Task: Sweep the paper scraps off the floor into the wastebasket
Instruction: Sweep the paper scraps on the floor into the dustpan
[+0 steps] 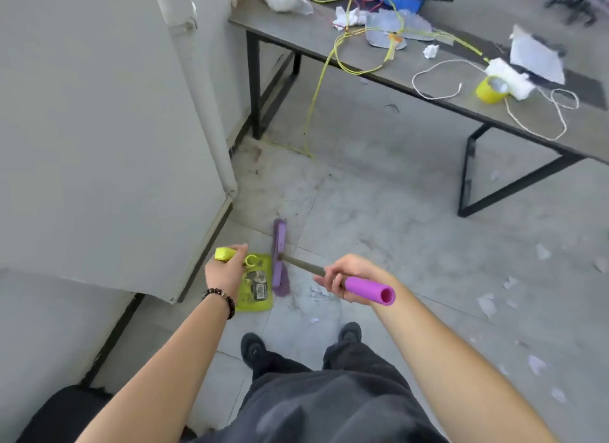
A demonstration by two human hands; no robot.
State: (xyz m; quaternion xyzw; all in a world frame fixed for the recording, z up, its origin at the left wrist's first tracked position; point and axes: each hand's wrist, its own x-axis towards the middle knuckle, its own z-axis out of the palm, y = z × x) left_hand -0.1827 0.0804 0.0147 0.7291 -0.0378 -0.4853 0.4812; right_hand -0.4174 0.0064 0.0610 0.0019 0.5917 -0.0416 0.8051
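— What are we holding?
— Our left hand (pixel 227 271) is curled round the yellow handle of the dustpan (pixel 258 294); our right hand (pixel 339 279) grips the broom (pixel 280 258) on its grey shaft, just below the purple end sleeve, which sticks out behind our fingers.
— Where do the two meet?
— Low on the floor (pixel 395 211), close to the wall (pixel 99 113); the lime-green dustpan lies flat, with a barcode label and some dark dirt in it; the purple broom head stands along its right edge, just beside it; we cannot tell whether they touch.
— And the scraps (pixel 487 305)?
— Small, white to pale grey, torn and irregular; one blurred piece lies just right of the broom head, under our right hand; most are scattered well to the right, on the open floor past our right arm; a few lie nearer the legs of the table (pixel 461 108).
— Any in the dustpan?
— We cannot tell; what lies in it is blurred.
— What else do we see?
— A dark bead bracelet (pixel 220 301) on our left wrist; our dark shoes (pixel 253 348) just behind dustpan and broom; white string (pixel 435 97) and crumpled paper on the table.
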